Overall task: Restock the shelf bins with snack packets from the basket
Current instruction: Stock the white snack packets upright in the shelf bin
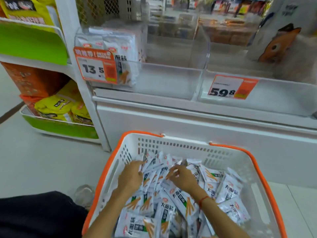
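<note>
The white perforated plastic basket (171, 145) has an orange rim and orange handles. The small foil snack packets (176, 200) in it are white with black characters, a green band, a small red-and-white logo and orange strips pictured on the front. The clear plastic left shelf bin (171, 79) holds upright packets of the same white, black and orange print. Its rectangular price tag (96, 66) is orange and white with black "13.5"; the second orange-and-white price tag (231, 87) reads "59.8" in black. The thin string bracelet (203, 199) is red. The side rack trays (56, 127) are lime green, holding yellow bags (51, 107) and an orange box (32, 79).
</note>
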Demonstrator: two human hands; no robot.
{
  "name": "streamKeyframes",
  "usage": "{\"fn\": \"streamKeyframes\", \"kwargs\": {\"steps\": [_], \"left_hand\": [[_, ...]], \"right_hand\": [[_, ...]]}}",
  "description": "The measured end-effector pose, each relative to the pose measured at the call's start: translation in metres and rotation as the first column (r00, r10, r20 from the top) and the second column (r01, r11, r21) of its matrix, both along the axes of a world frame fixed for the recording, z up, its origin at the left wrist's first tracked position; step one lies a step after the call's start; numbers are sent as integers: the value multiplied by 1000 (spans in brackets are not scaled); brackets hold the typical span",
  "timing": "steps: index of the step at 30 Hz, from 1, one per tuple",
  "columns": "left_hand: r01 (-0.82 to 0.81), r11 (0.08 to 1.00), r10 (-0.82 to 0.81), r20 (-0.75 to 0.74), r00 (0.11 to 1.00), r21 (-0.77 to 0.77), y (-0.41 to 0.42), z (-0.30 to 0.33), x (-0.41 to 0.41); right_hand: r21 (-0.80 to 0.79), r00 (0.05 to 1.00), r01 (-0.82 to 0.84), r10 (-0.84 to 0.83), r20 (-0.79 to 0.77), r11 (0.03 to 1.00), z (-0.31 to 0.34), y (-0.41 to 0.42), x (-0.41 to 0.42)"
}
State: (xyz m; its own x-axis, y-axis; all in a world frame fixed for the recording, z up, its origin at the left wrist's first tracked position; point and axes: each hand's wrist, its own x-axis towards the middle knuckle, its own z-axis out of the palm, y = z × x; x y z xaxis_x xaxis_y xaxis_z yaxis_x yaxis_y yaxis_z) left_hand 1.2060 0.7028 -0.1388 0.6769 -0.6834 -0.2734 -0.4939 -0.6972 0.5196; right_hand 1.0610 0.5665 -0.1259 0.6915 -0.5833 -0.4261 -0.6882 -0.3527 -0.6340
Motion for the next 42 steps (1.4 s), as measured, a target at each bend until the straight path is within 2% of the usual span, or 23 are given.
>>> {"fn": "streamKeyframes", "kwargs": {"steps": [4,7,10,13,16,18,20,22,24,26,28,29,30,33,35,37,39,40,42], "left_hand": [[42,999,-41,-15,999,31,6,-38,-12],[37,999,-38,70,997,13,4,-48,-12],[-3,1000,4,77,997,-14,0,-46,-7],[-7,999,8,23,1000,-31,-3,-40,-1],[-29,997,24,-68,997,-73,-2,-29,5],[-71,989,63,-66,996,-128,-5,-19,9],[-130,967,113,-90,990,-218,-9,-9,10],[-109,945,32,-246,969,-309,-16,4,9],[-50,944,-123,-489,864,-327,-25,21,3],[-61,930,-226,-694,683,-363,-31,29,0],[-144,923,-232,-816,529,-356,-33,28,5],[-168,932,-196,-835,514,-322,-32,26,9],[-154,941,-180,-829,529,-303,-29,29,12],[-76,940,-186,-685,704,-333,-18,42,18],[-146,924,-103,-596,796,-355,-7,46,30],[-243,869,-25,-527,850,-432,4,44,45],[-308,838,44,-506,862,-451,12,45,56],[-330,830,68,-507,859,-449,15,46,61],[-356,814,93,-502,860,-460,16,49,65]], "right_hand": [[122,965,225,-238,108,967,-30,18,3],[113,905,369,-384,180,922,-34,18,22],[49,883,421,-422,205,906,-44,12,45],[-49,901,415,-403,160,909,-54,9,59],[-9,913,355,-345,220,935,-41,4,54],[46,908,310,-310,281,950,-21,-8,42],[167,904,208,-255,343,964,4,-24,25],[257,918,47,-143,370,965,31,-39,8],[264,933,-56,-43,356,963,51,-49,-2],[263,939,-74,-21,342,962,61,-53,-4],[298,929,-67,-50,367,952,68,-51,-1],[318,925,-63,-64,375,946,68,-49,4],[333,922,-55,-80,379,941,67,-46,9],[398,903,-29,-146,404,917,61,-31,31],[540,888,2,-250,387,842,49,-19,47],[609,905,139,-350,242,781,30,-9,60],[488,942,266,-332,53,832,6,2,69],[404,956,273,-293,-13,873,-6,8,73],[293,968,250,-248,-45,923,-23,21,84]]}}
